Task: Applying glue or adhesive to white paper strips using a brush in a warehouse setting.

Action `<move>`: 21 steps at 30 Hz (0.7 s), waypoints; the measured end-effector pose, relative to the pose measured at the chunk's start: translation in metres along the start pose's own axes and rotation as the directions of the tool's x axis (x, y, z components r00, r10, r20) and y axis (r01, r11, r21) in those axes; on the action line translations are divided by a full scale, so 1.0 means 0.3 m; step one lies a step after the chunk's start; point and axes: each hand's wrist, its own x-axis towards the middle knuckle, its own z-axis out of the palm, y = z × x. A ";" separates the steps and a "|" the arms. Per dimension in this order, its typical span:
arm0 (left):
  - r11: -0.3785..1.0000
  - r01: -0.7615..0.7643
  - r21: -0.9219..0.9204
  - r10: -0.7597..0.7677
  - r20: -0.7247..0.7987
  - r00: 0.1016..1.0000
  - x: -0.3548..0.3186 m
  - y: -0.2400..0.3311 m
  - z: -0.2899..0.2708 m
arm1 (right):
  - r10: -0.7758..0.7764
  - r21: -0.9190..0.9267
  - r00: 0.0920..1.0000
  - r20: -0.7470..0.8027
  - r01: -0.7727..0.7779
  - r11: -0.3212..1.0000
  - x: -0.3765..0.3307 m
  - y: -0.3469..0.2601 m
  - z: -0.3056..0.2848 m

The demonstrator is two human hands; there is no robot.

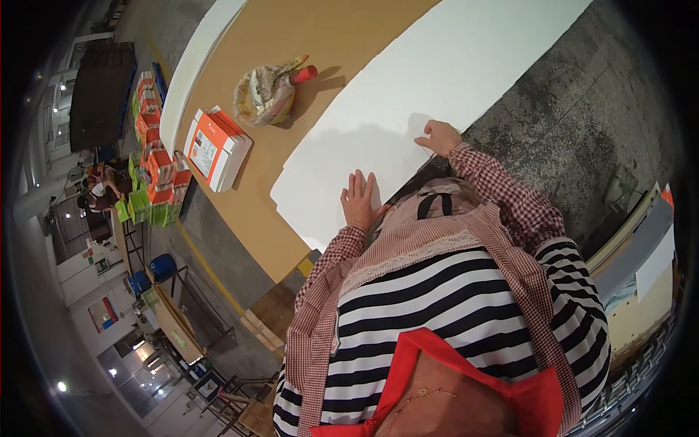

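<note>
A grey speckled floor (pixel 575 95) spread around one long brown tabletop (pixel 244 218), which ran diagonally away from the person, with a white strip (pixel 191 73) curving along its far left side. On the tabletop, along the side nearest the body, lay the big white sheet (pixel 437 73), its cut corner toward the lower left. The person's striped, apron-covered torso (pixel 429 291) leaned at that near side and hid part of the sheet's edge. Off to the left, beyond the tabletop, stood one tall dark stack (pixel 102 95), a cluster of piled orange and green boxes (pixel 156 171), one other person (pixel 105 188) beside those piles, and two blue containers (pixel 162 267) lower down. Two smaller things occupied the brown surface past the sheet: one short stack of orange-and-white boxes (pixel 218 149) and, near it, one bag-wrapped bundle (pixel 263 95), both clear of the sheet. The person's two hands were at the sheet, the left hand (pixel 358 200) near its lower-left end and the right hand (pixel 439 138) farther along the near edge. One red handle (pixel 304 74) stuck out of the bundle. The left fingers were spread wide and laid flat on the white surface; the right fingers were bent, thumb and forefinger close together at the edge, though whether they pinched it I could not tell
</note>
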 end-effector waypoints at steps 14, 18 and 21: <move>1.000 0.020 -0.022 -0.020 -0.030 0.999 -0.007 -0.003 -0.001 | -0.011 0.086 0.988 -0.154 0.024 0.996 -0.009 0.051 0.091; 1.000 0.000 -0.026 -0.001 -0.051 0.999 -0.005 0.001 -0.005 | 0.002 0.166 0.987 -0.161 0.025 0.986 0.069 0.093 0.077; 0.999 0.018 -0.035 -0.020 -0.056 0.998 -0.027 0.001 0.003 | 0.091 0.242 0.996 -0.017 -0.084 0.967 0.077 0.036 0.019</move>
